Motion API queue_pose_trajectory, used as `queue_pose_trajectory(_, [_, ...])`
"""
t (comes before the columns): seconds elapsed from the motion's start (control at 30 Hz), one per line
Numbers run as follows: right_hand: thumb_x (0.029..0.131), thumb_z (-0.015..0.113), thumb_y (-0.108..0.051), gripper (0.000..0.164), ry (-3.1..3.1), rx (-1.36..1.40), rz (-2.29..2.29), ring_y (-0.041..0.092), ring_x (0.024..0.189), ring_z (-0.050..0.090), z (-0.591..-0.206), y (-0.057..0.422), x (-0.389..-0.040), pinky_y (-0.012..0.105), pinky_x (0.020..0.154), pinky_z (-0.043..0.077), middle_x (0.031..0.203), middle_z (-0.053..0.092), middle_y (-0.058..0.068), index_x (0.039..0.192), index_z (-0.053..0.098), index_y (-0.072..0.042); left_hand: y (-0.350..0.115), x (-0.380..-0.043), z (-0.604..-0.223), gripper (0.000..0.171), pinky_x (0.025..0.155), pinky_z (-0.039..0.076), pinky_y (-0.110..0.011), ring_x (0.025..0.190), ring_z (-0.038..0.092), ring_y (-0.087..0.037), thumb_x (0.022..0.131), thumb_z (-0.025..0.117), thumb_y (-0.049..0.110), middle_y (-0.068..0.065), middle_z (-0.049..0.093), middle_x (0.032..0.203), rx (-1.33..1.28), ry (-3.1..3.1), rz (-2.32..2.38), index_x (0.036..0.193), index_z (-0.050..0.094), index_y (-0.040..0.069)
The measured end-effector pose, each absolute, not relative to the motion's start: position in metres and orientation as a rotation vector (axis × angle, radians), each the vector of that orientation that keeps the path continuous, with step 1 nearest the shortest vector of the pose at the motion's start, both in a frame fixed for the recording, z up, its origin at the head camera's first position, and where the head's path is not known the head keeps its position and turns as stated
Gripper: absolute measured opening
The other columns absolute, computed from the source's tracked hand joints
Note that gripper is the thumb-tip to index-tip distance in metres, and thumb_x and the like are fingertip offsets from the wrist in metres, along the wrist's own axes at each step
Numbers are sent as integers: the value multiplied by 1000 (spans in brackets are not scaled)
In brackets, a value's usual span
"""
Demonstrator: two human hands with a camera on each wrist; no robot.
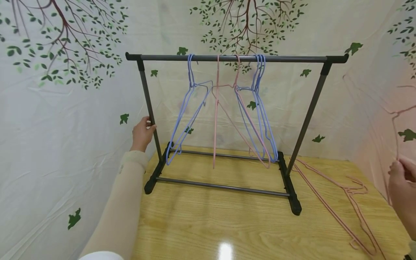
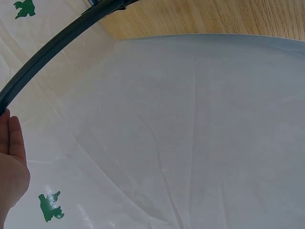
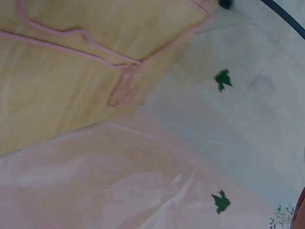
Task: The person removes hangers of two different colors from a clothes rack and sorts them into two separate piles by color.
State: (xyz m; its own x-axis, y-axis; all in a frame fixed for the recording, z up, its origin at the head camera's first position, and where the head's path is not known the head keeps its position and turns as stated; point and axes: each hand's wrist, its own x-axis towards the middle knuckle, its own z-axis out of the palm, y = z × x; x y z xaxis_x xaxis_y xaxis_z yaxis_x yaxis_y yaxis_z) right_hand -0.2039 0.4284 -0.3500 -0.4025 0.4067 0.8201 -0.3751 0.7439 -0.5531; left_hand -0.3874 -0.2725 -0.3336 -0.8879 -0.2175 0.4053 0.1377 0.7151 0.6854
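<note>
On the wood-grain table (image 1: 208,224), a rack (image 1: 204,58) stands before tree-printed sheeting (image 1: 292,97)

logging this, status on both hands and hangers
Left hand holds left upright of black tubular rack; right hand holds pink triangular hanger. Blue hangers and pink hangers hang on bar. Possible obstacle: loose pink hangers by rack's right foot.

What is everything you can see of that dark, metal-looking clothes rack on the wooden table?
The dark grey, metal-looking clothes rack stands upright on the pale wood-grain table. Black connectors join its long, tubular top rail to two posts; black feet and two thin low bars form the base. Slim blue hangers and slim pink hangers hang from the rail's middle stretch. The person's bare left hand pinches the left post.
</note>
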Motion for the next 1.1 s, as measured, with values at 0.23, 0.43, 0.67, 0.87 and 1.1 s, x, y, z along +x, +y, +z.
queue_pose_trajectory(0.23, [95,57,-1,26,-2044,-87,899,-27,67,43,-387,433,-193,-1,58,36,79,46,-49,115,66,13,-273,-388,-333,44,110,29,-56,119,54,-43,103,55,20,-23,63,126,49,-2459,-1035,142,46,2])
queue_pose_trajectory(0.43, [93,63,-9,27,-2280,-148,704,-31,57,34,-410,434,-185,1,50,32,68,42,-50,102,67,17,-274,-386,-332,43,113,21,-57,123,50,-43,103,55,19,-24,63,127,36,-2457,-1030,142,46,1])
queue_pose_trajectory(0.67, [99,59,-25,39,-2573,-172,712,5,49,56,-425,438,-182,16,49,37,73,73,13,107,68,12,-275,-385,-333,43,109,31,-55,122,52,-43,103,56,19,-24,63,126,42,-2455,-1033,141,47,2])
queue_pose_trajectory(0.87, [103,50,-37,53,-2731,-326,965,-5,60,57,-437,444,-182,23,59,49,79,75,1,116,64,13,-275,-390,-335,43,106,35,-55,119,54,-43,102,56,19,-24,63,125,44,-2452,-1030,141,47,2])
queue_pose_trajectory(1.1, [104,45,-37,54,-2812,-370,871,38,83,68,-453,465,-186,58,76,43,88,74,15,115,64,12,-277,-391,-335,43,106,35,-55,119,54,-43,102,56,19,-24,64,125,41,-2449,-1024,141,47,2])
